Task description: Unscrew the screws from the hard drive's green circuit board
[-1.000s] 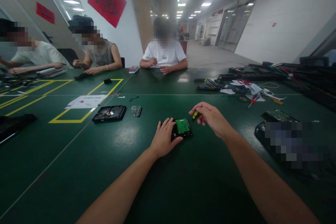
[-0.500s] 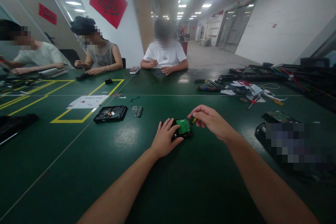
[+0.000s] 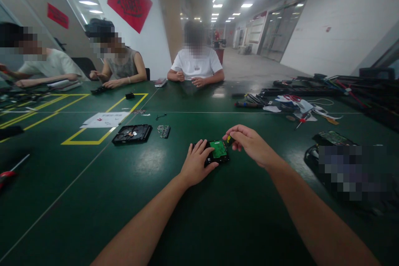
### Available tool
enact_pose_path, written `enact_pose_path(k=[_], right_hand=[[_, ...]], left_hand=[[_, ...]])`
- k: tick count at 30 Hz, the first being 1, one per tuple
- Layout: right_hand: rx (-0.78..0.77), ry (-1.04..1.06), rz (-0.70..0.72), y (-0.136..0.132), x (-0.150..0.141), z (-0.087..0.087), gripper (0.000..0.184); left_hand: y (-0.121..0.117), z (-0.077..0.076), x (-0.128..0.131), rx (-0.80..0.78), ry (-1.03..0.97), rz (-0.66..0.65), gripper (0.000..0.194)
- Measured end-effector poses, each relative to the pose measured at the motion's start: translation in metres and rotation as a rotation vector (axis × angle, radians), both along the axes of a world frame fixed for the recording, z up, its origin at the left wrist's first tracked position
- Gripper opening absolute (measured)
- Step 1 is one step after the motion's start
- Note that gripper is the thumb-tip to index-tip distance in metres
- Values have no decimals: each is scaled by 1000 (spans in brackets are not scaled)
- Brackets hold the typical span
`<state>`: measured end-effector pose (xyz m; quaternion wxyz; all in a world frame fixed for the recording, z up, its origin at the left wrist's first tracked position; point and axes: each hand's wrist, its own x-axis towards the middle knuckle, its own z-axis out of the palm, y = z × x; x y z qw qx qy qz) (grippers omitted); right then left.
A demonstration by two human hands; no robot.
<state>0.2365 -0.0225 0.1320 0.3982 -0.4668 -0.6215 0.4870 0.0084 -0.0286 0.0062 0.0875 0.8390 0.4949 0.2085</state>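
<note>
A small black hard drive with a green circuit board (image 3: 219, 149) on top lies on the green table. My left hand (image 3: 198, 164) holds it down, its fingers spread over the left part and the thumb along the near edge, which hides much of that side. At the drive's right end, my right hand (image 3: 245, 141) pinches a short yellow-and-black screwdriver (image 3: 230, 139). The tool's tip is too small to make out.
To the left are an open black drive case (image 3: 132, 134), a small circuit board (image 3: 163, 131) and a red-handled screwdriver (image 3: 11, 173). Tools and cables (image 3: 252, 102) lie at the back right, a black device (image 3: 330, 137) nearer. Three people sit across the table.
At the left edge, a dark object has shifted away and a red-handled screwdriver now shows there. The yellow screwdriver has turned slightly in my right hand. My left hand stays on the drive.
</note>
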Motion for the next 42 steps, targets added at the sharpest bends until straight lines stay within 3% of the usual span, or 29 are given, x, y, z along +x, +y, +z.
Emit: enact_pose_path(k=[9,17,23,30,42], right_hand=[[-52,18,-7,6,4,-3,22],[40,13,11,5,0,-4,24],[94,-16,-116,5,0,-10,23],[28,-20,-213,5,3,-16,32],[83,63,-116,5,2,-11,33]], left_hand=[[1,0,0,-6,8,-1,57],[1,-4,-1,10,-1,-8,57],[2,-6,-1,21,-17,-20,57],[4,-11,-1,52,-15,-31,54],[4,-8,-1,43,-17,-14,53]])
